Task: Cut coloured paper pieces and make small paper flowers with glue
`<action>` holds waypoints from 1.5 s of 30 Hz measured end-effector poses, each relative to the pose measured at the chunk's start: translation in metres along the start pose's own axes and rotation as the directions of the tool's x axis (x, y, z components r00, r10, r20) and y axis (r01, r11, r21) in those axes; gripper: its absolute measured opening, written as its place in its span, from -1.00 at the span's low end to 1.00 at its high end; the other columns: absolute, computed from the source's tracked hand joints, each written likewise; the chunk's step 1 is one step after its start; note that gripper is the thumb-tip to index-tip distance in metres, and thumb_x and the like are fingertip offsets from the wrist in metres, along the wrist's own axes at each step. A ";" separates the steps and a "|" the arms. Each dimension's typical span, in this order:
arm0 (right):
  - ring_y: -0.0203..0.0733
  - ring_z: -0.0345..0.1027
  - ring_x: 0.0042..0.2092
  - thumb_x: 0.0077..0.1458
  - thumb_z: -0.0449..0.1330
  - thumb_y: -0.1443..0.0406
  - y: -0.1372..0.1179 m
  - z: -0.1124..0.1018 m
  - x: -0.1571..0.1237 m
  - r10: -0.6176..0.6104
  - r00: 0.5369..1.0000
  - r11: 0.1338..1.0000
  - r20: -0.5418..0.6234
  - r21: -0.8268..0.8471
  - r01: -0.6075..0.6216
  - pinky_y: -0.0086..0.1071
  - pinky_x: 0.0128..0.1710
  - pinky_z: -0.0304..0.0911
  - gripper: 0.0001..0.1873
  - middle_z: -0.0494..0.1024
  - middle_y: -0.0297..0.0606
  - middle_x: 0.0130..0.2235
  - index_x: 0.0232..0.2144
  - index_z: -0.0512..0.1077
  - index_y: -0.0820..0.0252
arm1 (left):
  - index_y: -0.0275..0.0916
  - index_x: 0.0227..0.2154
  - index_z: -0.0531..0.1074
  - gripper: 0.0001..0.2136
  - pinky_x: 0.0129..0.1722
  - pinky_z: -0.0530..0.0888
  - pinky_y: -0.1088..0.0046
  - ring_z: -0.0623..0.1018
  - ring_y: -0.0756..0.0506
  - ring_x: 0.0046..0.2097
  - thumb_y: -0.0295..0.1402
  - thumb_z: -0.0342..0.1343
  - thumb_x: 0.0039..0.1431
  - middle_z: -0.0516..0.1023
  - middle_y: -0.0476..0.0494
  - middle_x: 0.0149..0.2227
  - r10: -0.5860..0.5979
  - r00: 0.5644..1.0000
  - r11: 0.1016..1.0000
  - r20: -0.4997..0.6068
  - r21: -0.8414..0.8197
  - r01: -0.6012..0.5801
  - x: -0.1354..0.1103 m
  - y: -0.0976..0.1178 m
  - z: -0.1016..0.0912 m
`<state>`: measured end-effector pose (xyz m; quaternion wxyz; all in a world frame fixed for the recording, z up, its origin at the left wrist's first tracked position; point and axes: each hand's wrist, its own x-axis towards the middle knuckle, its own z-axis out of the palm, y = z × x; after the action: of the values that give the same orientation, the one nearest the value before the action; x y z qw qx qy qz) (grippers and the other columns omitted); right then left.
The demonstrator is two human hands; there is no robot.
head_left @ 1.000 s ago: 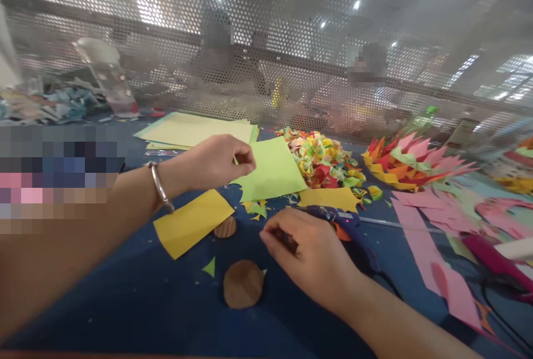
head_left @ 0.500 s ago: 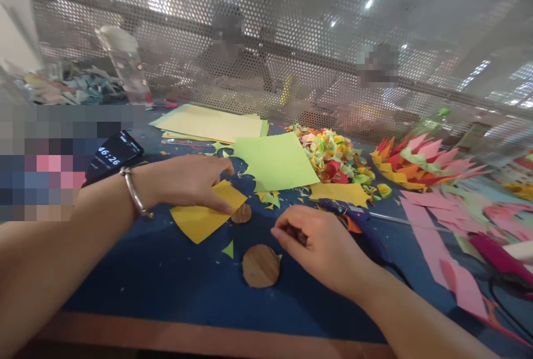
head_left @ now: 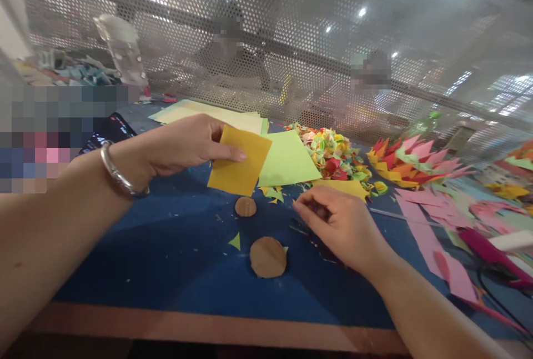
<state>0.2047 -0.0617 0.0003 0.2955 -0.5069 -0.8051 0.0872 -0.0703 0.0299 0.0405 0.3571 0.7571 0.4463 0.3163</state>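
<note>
My left hand (head_left: 200, 145) pinches a yellow paper square (head_left: 241, 161) between thumb and fingers, holding it raised above the table. Below the paper lies a small brown disc (head_left: 245, 207). A larger brown disc (head_left: 268, 257) rests nearer to me, with a green paper scrap (head_left: 235, 241) to its left. My right hand (head_left: 337, 225) has its fingers curled together to the right of both discs. A dark, blurred shape with thin shiny lines shows below its fingers; what the hand holds, if anything, I cannot make out.
Green paper (head_left: 287, 159) lies behind the hands, beside a heap of paper clippings (head_left: 328, 150). Spiky paper petals (head_left: 416, 161), pink strips (head_left: 427, 248) and a magenta tool with a cord (head_left: 491, 253) are on the right. A phone (head_left: 112, 131) and clear bottle (head_left: 125, 50) stand left.
My left hand has lifted the yellow square off the table. My right hand has shifted slightly right, and the dark blue glue gun seen beside it earlier is now mostly out of sight.
</note>
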 end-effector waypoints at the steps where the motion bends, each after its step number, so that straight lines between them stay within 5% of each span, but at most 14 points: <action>1: -0.27 0.31 -0.50 0.27 0.20 0.26 0.001 -0.002 0.000 0.014 1.000 1.000 0.001 -0.014 -0.014 -0.41 -0.51 0.18 -0.80 0.49 -0.37 -0.49 -0.42 0.48 0.13 | -0.22 -0.36 0.61 -0.77 -0.30 0.52 0.43 0.66 -0.22 -0.20 -0.20 0.30 -0.05 0.70 -0.11 -0.31 -0.023 0.998 0.993 0.057 -0.114 0.030 -0.001 0.003 0.002; 12: -0.22 0.40 -0.51 0.23 0.27 0.17 0.005 -0.022 -0.021 0.213 0.943 0.967 0.257 -0.193 -0.166 -0.39 -0.56 0.21 -0.85 0.54 -0.36 -0.46 -0.36 0.49 0.07 | -0.21 -0.29 0.54 -0.88 -0.36 0.59 0.38 0.68 -0.14 -0.32 -0.39 0.27 0.07 0.70 -0.11 -0.29 -0.194 0.976 0.848 0.096 -0.484 0.216 0.000 0.004 0.027; 18: -0.21 0.44 -0.36 0.17 0.33 0.26 0.002 -0.025 -0.041 0.212 0.942 0.959 0.261 -0.240 -0.149 -0.34 -0.35 0.34 -0.88 0.55 -0.34 -0.26 -0.23 0.48 0.03 | -0.27 -0.26 0.55 -0.81 -0.39 0.59 0.42 0.68 -0.13 -0.36 -0.36 0.32 0.05 0.71 -0.17 -0.29 -0.153 0.973 0.825 0.172 -0.519 0.222 0.000 0.001 0.039; 21: -0.20 0.43 -0.34 0.22 0.23 0.32 -0.005 -0.027 -0.041 0.199 0.935 0.956 0.294 -0.270 -0.119 -0.32 -0.33 0.31 -0.98 0.52 -0.32 -0.28 -0.28 0.46 0.08 | -0.25 -0.29 0.56 -0.86 -0.37 0.59 0.44 0.68 -0.12 -0.36 -0.37 0.31 0.08 0.71 -0.13 -0.31 -0.180 0.972 0.817 0.154 -0.527 0.235 0.000 -0.001 0.041; 27: -0.18 0.36 -0.34 0.25 0.08 0.35 -0.009 -0.025 -0.040 0.144 0.960 0.962 0.242 -0.263 -0.078 -0.28 -0.32 0.25 -0.82 0.46 -0.29 -0.32 -0.43 0.34 0.12 | -0.23 -0.27 0.56 -0.85 -0.35 0.58 0.43 0.68 -0.14 -0.33 -0.35 0.29 0.08 0.71 -0.13 -0.30 -0.217 0.969 0.809 0.116 -0.534 0.245 0.003 -0.004 0.040; 30: -0.21 0.33 -0.37 0.25 0.07 0.32 -0.004 -0.026 -0.042 0.165 0.968 0.980 0.189 -0.142 -0.139 -0.32 -0.36 0.24 -0.82 0.46 -0.29 -0.31 -0.43 0.32 0.11 | -0.22 -0.27 0.55 -0.82 -0.38 0.56 0.43 0.67 -0.15 -0.33 -0.32 0.29 0.05 0.70 -0.12 -0.30 -0.227 0.969 0.850 0.098 -0.465 0.246 0.004 -0.006 0.033; 33: -0.23 0.32 -0.40 0.26 0.09 0.25 0.002 -0.030 -0.043 0.234 0.965 0.971 0.117 0.028 -0.239 -0.36 -0.39 0.23 -0.78 0.43 -0.34 -0.42 -0.45 0.29 0.11 | -0.21 -0.29 0.54 -0.80 -0.45 0.51 0.45 0.65 -0.17 -0.38 -0.31 0.27 -0.02 0.69 -0.12 -0.34 -0.227 0.954 0.916 0.196 -0.289 0.278 0.004 -0.009 0.020; 38: -0.29 0.30 -0.53 0.28 0.12 0.06 0.007 -0.032 -0.034 0.487 0.859 0.766 0.157 0.395 -0.506 -0.48 -0.59 0.10 -0.72 0.48 -0.37 -0.52 -0.33 0.35 0.13 | -0.18 -0.33 0.51 -0.79 -0.54 0.41 0.47 0.62 -0.18 -0.42 -0.36 0.20 -0.11 0.64 -0.09 -0.41 -0.216 0.925 0.972 0.311 0.160 0.173 0.003 -0.014 0.001; 41: -0.38 0.16 -0.59 0.18 0.23 0.04 0.010 -0.033 -0.022 0.520 0.851 0.728 0.068 0.485 -0.484 -0.52 -0.63 0.01 -0.70 0.37 -0.49 -0.56 -0.34 0.30 0.11 | -0.14 -0.19 0.53 -0.66 -0.51 0.41 0.45 0.63 -0.20 -0.34 -0.36 0.17 -0.13 0.66 -0.12 -0.29 -0.194 0.933 0.933 0.304 0.351 0.079 0.003 -0.015 -0.005; 45: -0.39 0.01 -0.61 0.07 0.29 0.00 0.018 -0.037 0.001 0.472 0.877 0.829 -0.092 0.385 -0.406 -0.48 -0.65 -0.04 -0.57 0.30 -0.56 -0.53 -0.17 0.29 0.09 | -0.14 -0.08 0.54 -0.53 -0.46 0.40 0.43 0.62 -0.24 -0.28 -0.33 0.16 -0.18 0.64 -0.18 -0.21 -0.159 0.933 0.889 0.322 0.458 -0.006 0.003 -0.014 -0.009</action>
<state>0.2391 -0.0580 0.0224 0.4264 -0.6231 -0.6064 0.2495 -0.0827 0.0401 0.0343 0.2578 0.8446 0.4667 0.0495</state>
